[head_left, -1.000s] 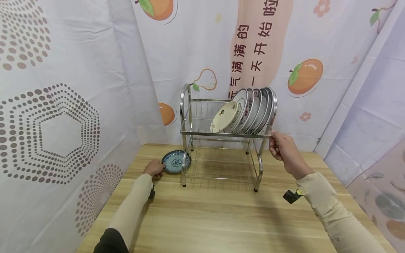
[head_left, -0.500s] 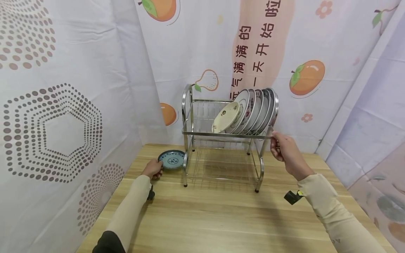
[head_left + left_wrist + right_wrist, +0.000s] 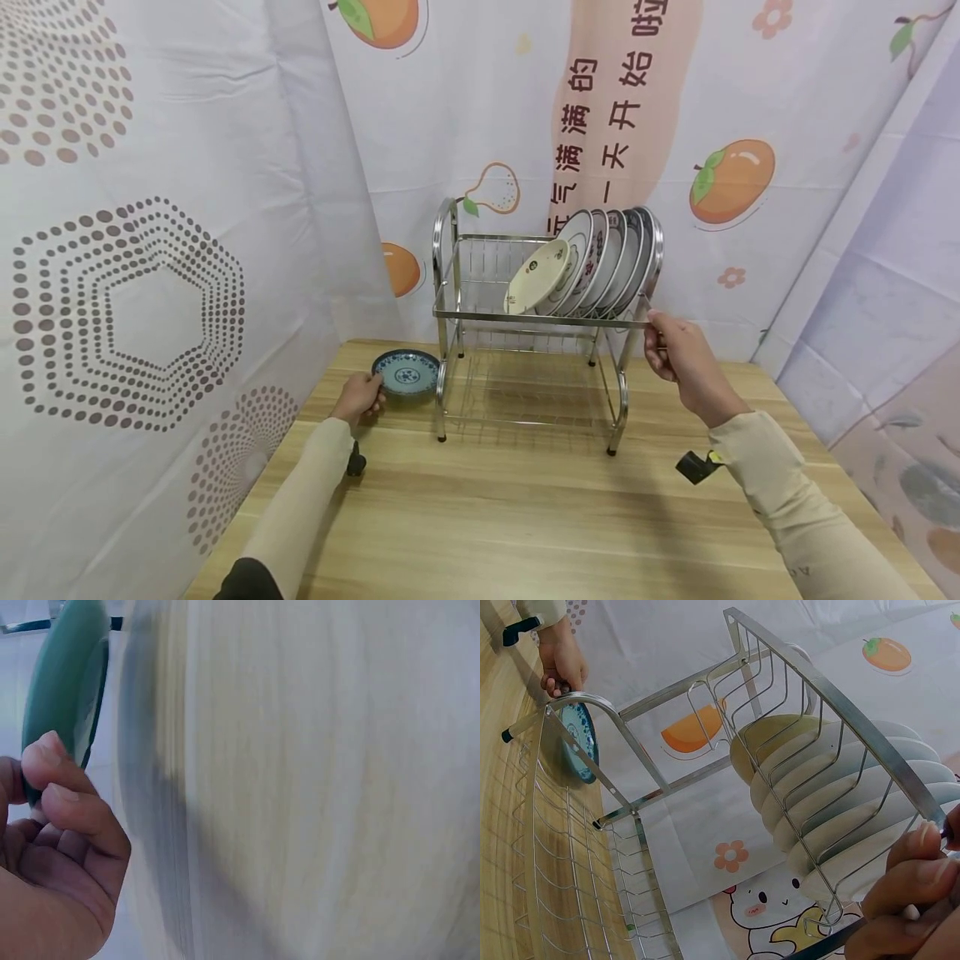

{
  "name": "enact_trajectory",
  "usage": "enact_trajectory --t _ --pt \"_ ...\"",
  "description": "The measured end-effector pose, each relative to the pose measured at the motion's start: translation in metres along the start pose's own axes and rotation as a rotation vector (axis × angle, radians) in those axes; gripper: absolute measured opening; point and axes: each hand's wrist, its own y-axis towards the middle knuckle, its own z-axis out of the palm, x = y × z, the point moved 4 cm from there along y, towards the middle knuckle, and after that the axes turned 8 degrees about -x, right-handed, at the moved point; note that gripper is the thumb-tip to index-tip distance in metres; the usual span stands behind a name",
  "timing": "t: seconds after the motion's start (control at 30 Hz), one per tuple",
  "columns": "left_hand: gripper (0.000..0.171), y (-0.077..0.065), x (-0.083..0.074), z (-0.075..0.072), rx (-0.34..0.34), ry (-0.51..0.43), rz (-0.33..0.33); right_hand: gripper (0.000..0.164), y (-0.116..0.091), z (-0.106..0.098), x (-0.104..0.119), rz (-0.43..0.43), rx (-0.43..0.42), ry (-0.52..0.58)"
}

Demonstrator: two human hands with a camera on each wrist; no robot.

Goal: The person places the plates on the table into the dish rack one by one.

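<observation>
My left hand pinches the near left rim of a blue patterned plate beside the rack's left legs. In the left wrist view, thumb and fingers hold that plate by its lower edge, its green underside showing and raised over the tabletop. A two-tier metal dish rack stands on the table, and my right hand grips the front right corner of its upper tier. In the right wrist view, curled right fingers wrap that corner.
On the rack's upper tier, a cream plate leans against several white plates with dark-patterned rims, packed to the right. The wooden table reaches printed curtains behind and at both sides. The lower tier is wire.
My left hand has moved the blue plate slightly left and away from me, out from behind the rack's front left leg. The right hand keeps its grip on the rack.
</observation>
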Motion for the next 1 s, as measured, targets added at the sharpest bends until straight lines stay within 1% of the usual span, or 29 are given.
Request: enact_trajectory --t 0.07,0.13,0.23,0.3,0.4,0.53,0.73,1.0 --pt "0.035 -0.001 -0.002 -0.003 -0.006 -0.011 0.017 0.047 0.000 0.000 0.000 0.002 -0.002 0.006" --pt "0.037 -0.003 -0.004 -0.005 -0.017 -0.010 0.052 0.047 -0.001 0.000 0.000 0.005 -0.002 0.011" --pt "0.037 -0.005 -0.007 -0.011 -0.031 -0.004 0.103 0.047 -0.001 0.000 0.000 0.008 -0.005 0.022" --pt "0.037 -0.007 -0.008 -0.014 -0.045 0.004 0.121 0.046 0.000 0.001 0.000 0.010 -0.005 0.027" --pt "0.038 -0.011 -0.010 -0.019 -0.063 -0.006 0.116 0.047 0.000 0.001 0.000 0.010 -0.006 0.027" --pt "0.041 -0.015 -0.013 -0.023 -0.076 -0.013 0.130 0.047 -0.001 0.000 0.000 0.008 -0.003 0.028" --pt "0.041 -0.024 -0.014 -0.032 -0.090 0.009 0.153 0.046 -0.001 0.001 -0.001 0.012 0.001 0.043" --pt "0.037 -0.036 -0.014 -0.043 -0.132 -0.069 0.191 0.046 0.000 0.001 -0.001 0.012 -0.005 0.069"
